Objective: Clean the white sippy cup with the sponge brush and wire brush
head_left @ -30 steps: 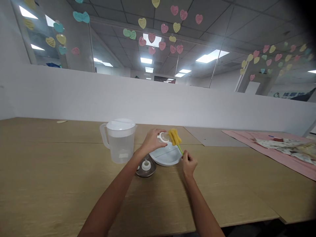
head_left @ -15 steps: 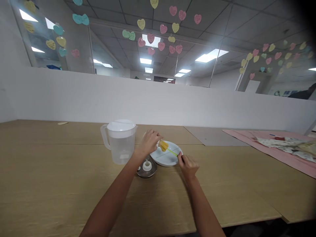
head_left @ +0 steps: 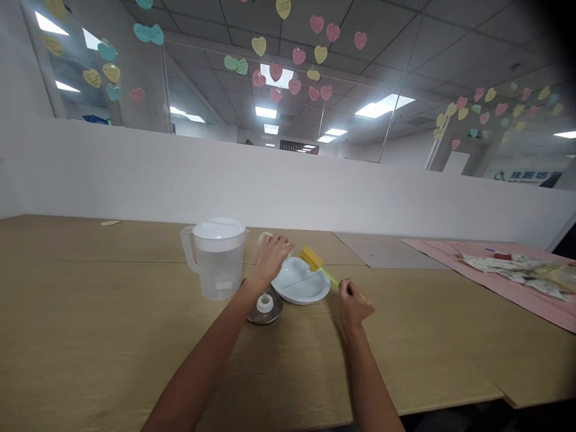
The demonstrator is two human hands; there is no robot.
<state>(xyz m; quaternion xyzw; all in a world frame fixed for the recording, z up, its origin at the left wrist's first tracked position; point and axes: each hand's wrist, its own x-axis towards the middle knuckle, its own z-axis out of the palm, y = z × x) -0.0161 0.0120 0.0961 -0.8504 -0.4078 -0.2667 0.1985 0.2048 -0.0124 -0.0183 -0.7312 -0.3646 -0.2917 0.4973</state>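
Note:
In my right hand (head_left: pixel 355 301), fingers closed, is a bottle brush (head_left: pixel 311 258) with a yellow sponge head and a thin green handle. Its sponge is out in the air over the far right rim of a white plate (head_left: pixel 300 296). My left hand (head_left: pixel 272 259) is wrapped round a clear bottle (head_left: pixel 264 236), tilted on its side and mostly hidden by the hand; its mouth end faces the brush. Below the left wrist lies a round metal tray (head_left: pixel 270 318), carrying a white bottle collar with a nipple (head_left: pixel 265 303). My left forearm covers part of the tray.
A clear plastic pitcher (head_left: pixel 219 267) with a white lid and water inside stands left of my left hand. On the right, a pink cloth (head_left: pixel 432 252) bears plastic packets (head_left: pixel 508 267). A low white wall (head_left: pixel 279 189) topped by glass runs behind the wooden table (head_left: pixel 112 336).
The brush's sponge has come away from the bottle mouth, up and to the right, as my right hand drew back right. My left hand stays nearly in place. The view has shifted slightly.

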